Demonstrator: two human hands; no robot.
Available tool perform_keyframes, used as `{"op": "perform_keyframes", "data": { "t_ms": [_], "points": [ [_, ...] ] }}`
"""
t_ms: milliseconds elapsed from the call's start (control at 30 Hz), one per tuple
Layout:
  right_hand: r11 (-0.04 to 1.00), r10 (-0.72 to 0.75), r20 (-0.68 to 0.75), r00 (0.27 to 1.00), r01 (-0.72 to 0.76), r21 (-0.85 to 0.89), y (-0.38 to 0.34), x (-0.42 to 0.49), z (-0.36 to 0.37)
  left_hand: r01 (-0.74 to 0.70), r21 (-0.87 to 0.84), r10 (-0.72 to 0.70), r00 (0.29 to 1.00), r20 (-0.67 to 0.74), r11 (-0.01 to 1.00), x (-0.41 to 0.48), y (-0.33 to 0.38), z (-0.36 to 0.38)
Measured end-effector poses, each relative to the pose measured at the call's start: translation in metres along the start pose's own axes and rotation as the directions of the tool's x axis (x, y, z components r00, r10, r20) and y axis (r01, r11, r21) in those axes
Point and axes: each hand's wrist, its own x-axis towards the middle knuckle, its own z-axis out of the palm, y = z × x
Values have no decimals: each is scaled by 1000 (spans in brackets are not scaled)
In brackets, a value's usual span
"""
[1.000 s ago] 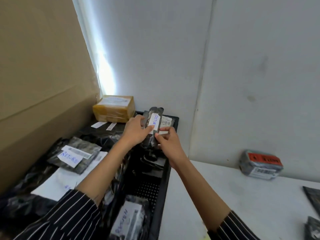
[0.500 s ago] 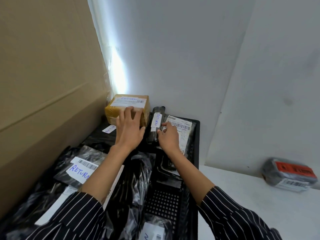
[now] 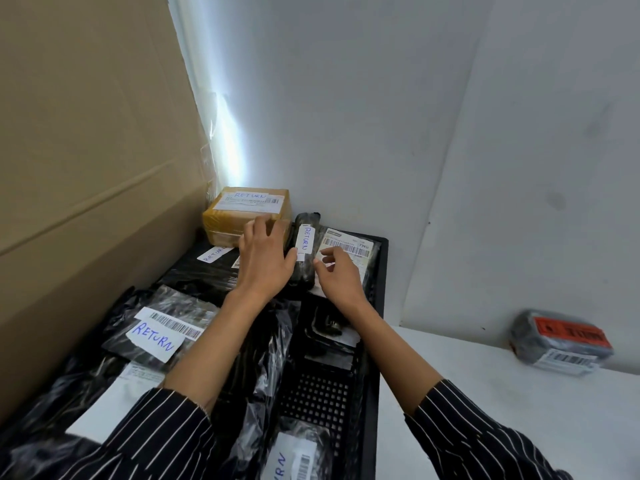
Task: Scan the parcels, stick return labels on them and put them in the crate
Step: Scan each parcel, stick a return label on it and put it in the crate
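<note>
"Both let go?"

"Yes. The left hand and right hand had opened, fingers loose and holding nothing. The slim parcel, held up a second earlier, lay labelled at the crate's far end. Another parcel probably came next."

Bright glare streak at wall corner, even light elsewhere, edges bent w/ wide-angle, rt grey parcel blurred.

White table carries 1 grey parcel w/ red label on top.
</note>
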Motion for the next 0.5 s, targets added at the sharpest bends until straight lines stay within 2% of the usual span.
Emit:
{"op": "perform_keyframes", "data": {
  "t_ms": [200, 333, 500],
  "points": [
    [999, -31, -91, 995, 34, 26, 14, -20, -59, -85, -180, 100, 992, 73, 980, -1, 46, 11],
    [999, -44, -164, 985, 47, 12, 45, -58, -125, -148, -353, 207, 969, 136, 924, -14, 100, 35],
    [997, 51, -239, 970, -64, -47, 117, -128, -220, -176, -474, 335, 902, 274, 863, -51, 189, 75]
  ]
}}
